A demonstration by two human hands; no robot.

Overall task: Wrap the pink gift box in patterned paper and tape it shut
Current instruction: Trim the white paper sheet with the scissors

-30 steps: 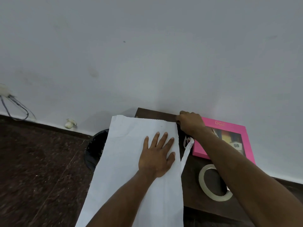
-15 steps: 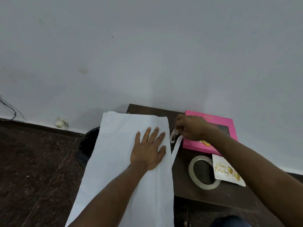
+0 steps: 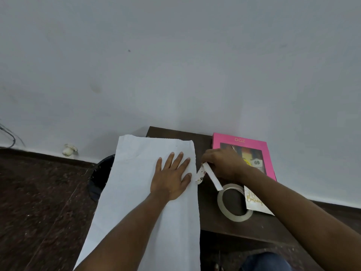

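Left hand: I see fingers straight, pressing paper (overhanging table).
Right hand: pinching a torn strip beside pink box.

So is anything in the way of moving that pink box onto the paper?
Yes. The left hand lies flat on the paper, and the right hand, pinching a torn paper strip, sits between it and the pink box.
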